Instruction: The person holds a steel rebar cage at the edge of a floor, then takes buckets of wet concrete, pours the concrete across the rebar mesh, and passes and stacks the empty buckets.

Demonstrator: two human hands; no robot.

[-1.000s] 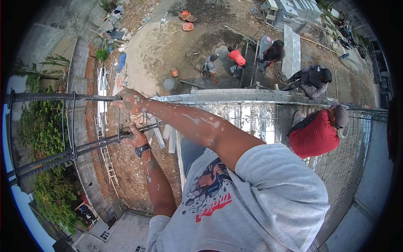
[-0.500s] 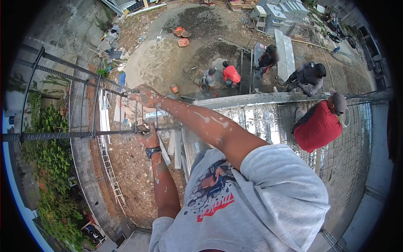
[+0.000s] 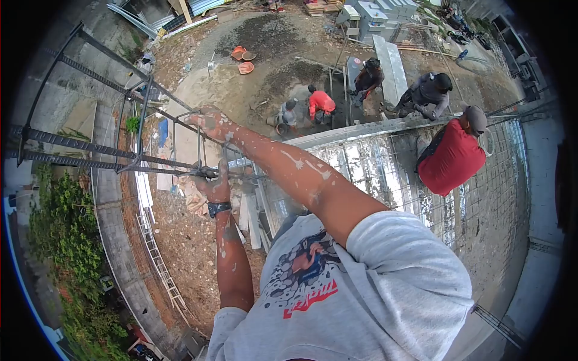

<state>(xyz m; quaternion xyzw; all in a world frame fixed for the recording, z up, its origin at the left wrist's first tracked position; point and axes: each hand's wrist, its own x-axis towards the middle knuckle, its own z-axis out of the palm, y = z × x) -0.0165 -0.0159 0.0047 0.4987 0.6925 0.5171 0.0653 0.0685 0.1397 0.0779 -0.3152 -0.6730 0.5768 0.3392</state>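
A rebar cage (image 3: 90, 147) of long ribbed bars tied with square stirrups reaches from the left edge toward the middle of the view. My right hand (image 3: 212, 124), spotted with cement, is closed round its upper bar at the near end. Below it, my left hand (image 3: 215, 188), with a dark band on the wrist, grips the lower bars close to a stirrup. Parts of the fingers of both hands are hidden by the bars and the hands themselves.
To the right, a person in a red shirt (image 3: 451, 157) crouches on a reinforcing mesh deck (image 3: 463, 222). Several other people work beyond the concrete edge (image 3: 361, 129). Far below at left are a ladder (image 3: 158, 259), a wall (image 3: 114, 228) and trees (image 3: 66, 228).
The rebar cage has turned in my hands, its lower bars now higher and closer together. My left hand has risen slightly. The background has shifted a little to the left.
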